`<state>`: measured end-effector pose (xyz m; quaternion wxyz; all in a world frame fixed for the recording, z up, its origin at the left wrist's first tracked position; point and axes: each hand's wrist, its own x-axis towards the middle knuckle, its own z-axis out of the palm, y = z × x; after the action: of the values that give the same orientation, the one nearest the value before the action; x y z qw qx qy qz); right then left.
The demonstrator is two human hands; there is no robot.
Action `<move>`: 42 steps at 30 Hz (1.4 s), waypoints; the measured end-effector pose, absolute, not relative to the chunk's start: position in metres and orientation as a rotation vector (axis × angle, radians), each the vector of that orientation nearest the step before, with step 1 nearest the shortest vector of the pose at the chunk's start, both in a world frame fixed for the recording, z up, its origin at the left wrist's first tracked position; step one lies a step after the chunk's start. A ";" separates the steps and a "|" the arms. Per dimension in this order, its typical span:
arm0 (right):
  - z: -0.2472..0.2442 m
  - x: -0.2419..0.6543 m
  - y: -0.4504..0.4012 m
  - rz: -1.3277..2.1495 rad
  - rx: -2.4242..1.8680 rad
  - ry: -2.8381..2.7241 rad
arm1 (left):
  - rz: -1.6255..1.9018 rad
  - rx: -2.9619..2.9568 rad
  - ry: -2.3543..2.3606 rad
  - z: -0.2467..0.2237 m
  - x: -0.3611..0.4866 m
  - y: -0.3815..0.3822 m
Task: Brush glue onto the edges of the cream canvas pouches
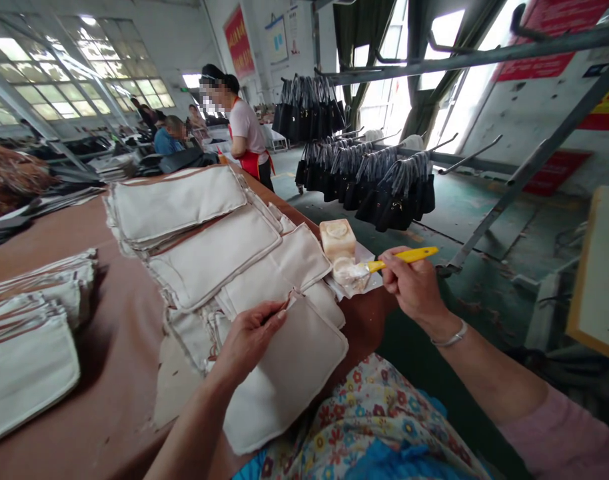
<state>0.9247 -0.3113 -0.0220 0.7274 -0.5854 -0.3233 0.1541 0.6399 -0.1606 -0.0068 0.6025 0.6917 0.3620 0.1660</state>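
My right hand [415, 283] is closed around the yellow handle of a brush [404, 257]. The brush's bristles reach into a small round tub of white paste [345, 270] at the table's right edge. Just behind the tub stands a squarish cream-coloured container [337, 239]. My left hand [252, 337] pinches the upper edge of a cream fabric panel [289, 373] with thumb and fingers. That panel lies partly on the table and partly over my lap. Beyond it, stacks of similar stitched panels [214, 257] overlap one another.
More cream panels [29, 373] lie on the left of the brown-covered table [119, 400]. Black bags [394, 193] hang from a metal rack [464, 50] beyond the right side. A person in a red apron [247, 133] stands past the table's far end; others sit farther back.
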 end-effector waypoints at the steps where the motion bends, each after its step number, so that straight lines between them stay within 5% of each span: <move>1: -0.010 0.914 -0.309 0.438 -1.191 -0.714 | 0.381 1.603 0.831 -0.006 0.641 -0.163; 6: 0.015 0.872 -0.291 0.627 -1.030 -0.842 | 0.389 1.646 0.759 0.000 0.643 -0.176; 22: 0.012 0.883 -0.297 0.415 -1.126 -0.847 | 0.659 2.366 0.561 0.002 0.644 -0.207; 31: 0.046 0.886 -0.308 1.008 -1.035 -0.926 | 0.754 2.697 0.395 0.011 0.638 -0.213; 42: 0.052 0.885 -0.323 0.926 -0.969 -0.836 | 0.585 2.544 0.289 0.051 0.653 -0.208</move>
<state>0.8846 -0.3227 0.0521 0.7040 -0.4359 -0.3757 0.4162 0.6532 -0.2082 0.0507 0.2550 0.9366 0.1064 0.2154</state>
